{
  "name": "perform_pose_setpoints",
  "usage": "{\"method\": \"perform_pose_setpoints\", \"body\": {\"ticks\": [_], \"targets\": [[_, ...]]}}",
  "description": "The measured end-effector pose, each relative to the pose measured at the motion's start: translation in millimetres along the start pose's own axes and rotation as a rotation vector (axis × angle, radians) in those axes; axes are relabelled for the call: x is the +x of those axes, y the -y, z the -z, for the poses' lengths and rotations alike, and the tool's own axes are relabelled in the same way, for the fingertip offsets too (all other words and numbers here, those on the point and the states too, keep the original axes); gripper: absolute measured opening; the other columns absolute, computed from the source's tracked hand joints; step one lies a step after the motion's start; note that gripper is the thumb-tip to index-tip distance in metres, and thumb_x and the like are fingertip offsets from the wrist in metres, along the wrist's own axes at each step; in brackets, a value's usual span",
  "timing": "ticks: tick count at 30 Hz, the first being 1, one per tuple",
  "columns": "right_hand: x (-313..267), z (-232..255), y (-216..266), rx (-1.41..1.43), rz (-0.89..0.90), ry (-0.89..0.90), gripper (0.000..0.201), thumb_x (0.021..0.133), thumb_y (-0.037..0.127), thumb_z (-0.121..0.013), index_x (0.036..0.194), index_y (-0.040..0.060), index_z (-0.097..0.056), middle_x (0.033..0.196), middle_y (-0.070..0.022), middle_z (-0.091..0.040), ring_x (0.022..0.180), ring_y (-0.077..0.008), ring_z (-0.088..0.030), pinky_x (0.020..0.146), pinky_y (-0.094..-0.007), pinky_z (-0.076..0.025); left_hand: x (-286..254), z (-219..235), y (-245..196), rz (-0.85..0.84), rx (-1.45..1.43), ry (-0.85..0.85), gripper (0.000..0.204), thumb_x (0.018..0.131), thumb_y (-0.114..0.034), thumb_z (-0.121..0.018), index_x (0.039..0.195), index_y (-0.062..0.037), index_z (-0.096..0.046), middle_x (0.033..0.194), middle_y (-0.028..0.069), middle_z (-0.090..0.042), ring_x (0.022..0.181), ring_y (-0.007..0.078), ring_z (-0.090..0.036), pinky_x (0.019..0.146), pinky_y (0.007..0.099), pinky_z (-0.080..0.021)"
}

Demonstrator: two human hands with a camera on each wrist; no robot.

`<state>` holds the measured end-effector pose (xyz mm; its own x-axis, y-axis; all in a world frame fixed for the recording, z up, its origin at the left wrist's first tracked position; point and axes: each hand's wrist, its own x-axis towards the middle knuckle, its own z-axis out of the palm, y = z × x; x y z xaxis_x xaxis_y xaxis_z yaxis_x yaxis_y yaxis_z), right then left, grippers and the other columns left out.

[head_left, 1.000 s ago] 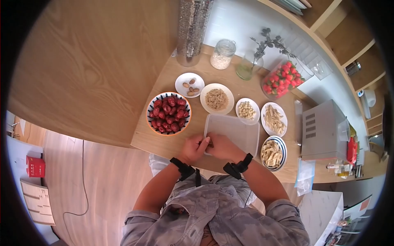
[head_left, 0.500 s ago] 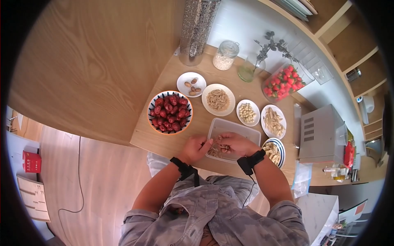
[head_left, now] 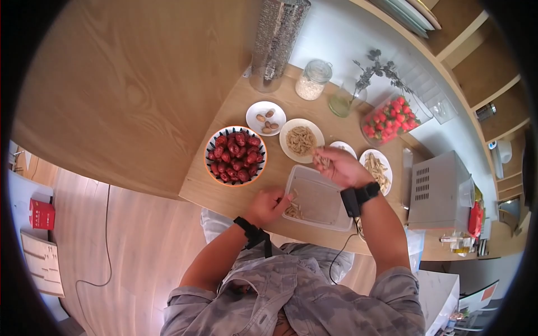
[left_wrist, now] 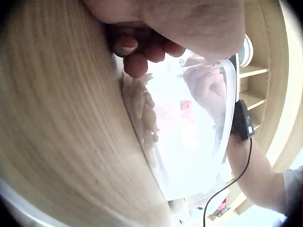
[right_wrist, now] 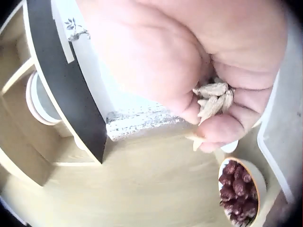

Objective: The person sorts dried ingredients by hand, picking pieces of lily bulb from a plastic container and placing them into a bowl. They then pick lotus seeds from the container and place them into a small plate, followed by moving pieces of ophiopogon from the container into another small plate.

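My right hand (head_left: pixel 343 168) curls round a small bunch of pale, spindle-shaped dried pieces (right_wrist: pixel 215 100), with one poking out past the fingertips. It is raised over the back edge of a clear plastic box (head_left: pixel 322 201), close to a plate of similar tan pieces (head_left: pixel 300 140). At the box's left wall is my left hand (head_left: pixel 264 206), its thumb over the rim and its curled fingers against the outside. Several pale pieces (left_wrist: pixel 147 113) lie inside the box along that wall, seen through the plastic in the left wrist view.
Red dates fill a patterned bowl (head_left: pixel 235 155) on the left. Behind it stands a white plate (head_left: pixel 256 112) with a few brown nuts. An oval plate of pale strips (head_left: pixel 376 165) lies right, partly behind my right arm. A glass jar (head_left: pixel 312 81), strawberry container (head_left: pixel 389 120) and grey appliance (head_left: pixel 434 190) stand farther off.
My right hand has left the box's near left side and moved up and right with the dried pieces. Pale pieces now show in the box. The left hand stays by its left wall.
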<state>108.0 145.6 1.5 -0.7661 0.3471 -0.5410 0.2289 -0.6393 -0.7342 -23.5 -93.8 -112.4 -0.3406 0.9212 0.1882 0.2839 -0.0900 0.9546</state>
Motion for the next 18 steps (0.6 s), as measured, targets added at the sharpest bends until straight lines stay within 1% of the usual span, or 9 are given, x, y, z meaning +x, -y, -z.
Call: {"method": "perform_pose_setpoints", "body": {"ticks": [3,6,9,12,15,18], "targets": [[44,15,7,-0.008,0.049,-0.186,0.022,0.105,0.015,-0.063,0.119,-0.0013,-0.067,0.108,-0.0108,-0.070,0.091,-0.0201,-0.071,0.080,-0.0297,-0.063,0,-1,2,-0.016,-0.016,-0.010,0.036,0.102,-0.023,-0.067,0.075,-0.0004,-0.058,0.064,0.0151,-0.050,0.054,0.0297,-0.048,0.052,0.0420,-0.038],[64,14,13,-0.112,0.064,-0.276,0.026,0.107,0.019,-0.061,0.125,0.0011,-0.063,0.119,-0.0096,-0.064,0.108,-0.0201,-0.066,0.089,-0.0343,-0.061,-1,1,-3,-0.038,-0.013,-0.041,0.036,0.102,-0.023,-0.067,0.075,-0.0004,-0.059,0.063,0.0142,-0.049,0.053,0.0279,-0.047,0.052,0.0416,-0.038],[68,15,22,-0.231,0.044,-0.269,0.035,0.108,0.028,-0.061,0.130,0.0005,-0.061,0.127,-0.0109,-0.061,0.116,-0.0205,-0.062,0.094,-0.0390,-0.059,0,-1,-3,-0.062,-0.030,-0.074,0.043,0.101,-0.026,-0.068,0.071,0.0004,-0.054,0.062,0.0179,-0.048,0.052,0.0346,-0.048,0.052,0.0445,-0.038],[68,17,29,-0.256,0.053,-0.287,0.042,0.109,0.034,-0.059,0.133,-0.0010,-0.059,0.130,-0.0117,-0.060,0.118,-0.0220,-0.060,0.097,-0.0408,-0.057,0,-1,-3,-0.021,-0.020,-0.054,0.041,0.101,-0.025,-0.068,0.072,0.0005,-0.055,0.063,0.0182,-0.049,0.053,0.0352,-0.049,0.052,0.0446,-0.039],[63,11,35,-0.276,0.047,-0.282,0.045,0.110,0.037,-0.057,0.133,-0.0019,-0.059,0.133,-0.0124,-0.059,0.120,-0.0230,-0.059,0.098,-0.0401,-0.056,-1,-3,-1,-0.035,-0.037,-0.054,0.036,0.101,-0.022,-0.067,0.074,-0.0002,-0.057,0.064,0.0143,-0.049,0.054,0.0265,-0.046,0.052,0.0415,-0.037],[57,7,35,-0.274,0.108,-0.306,0.044,0.108,0.035,-0.060,0.129,-0.0047,-0.060,0.122,-0.0133,-0.065,0.116,-0.0254,-0.063,0.102,-0.0404,-0.056,-1,-3,0,-0.058,-0.032,-0.069,0.035,0.101,-0.022,-0.067,0.075,-0.0002,-0.058,0.064,0.0142,-0.049,0.054,0.0258,-0.046,0.053,0.0411,-0.038]]}}
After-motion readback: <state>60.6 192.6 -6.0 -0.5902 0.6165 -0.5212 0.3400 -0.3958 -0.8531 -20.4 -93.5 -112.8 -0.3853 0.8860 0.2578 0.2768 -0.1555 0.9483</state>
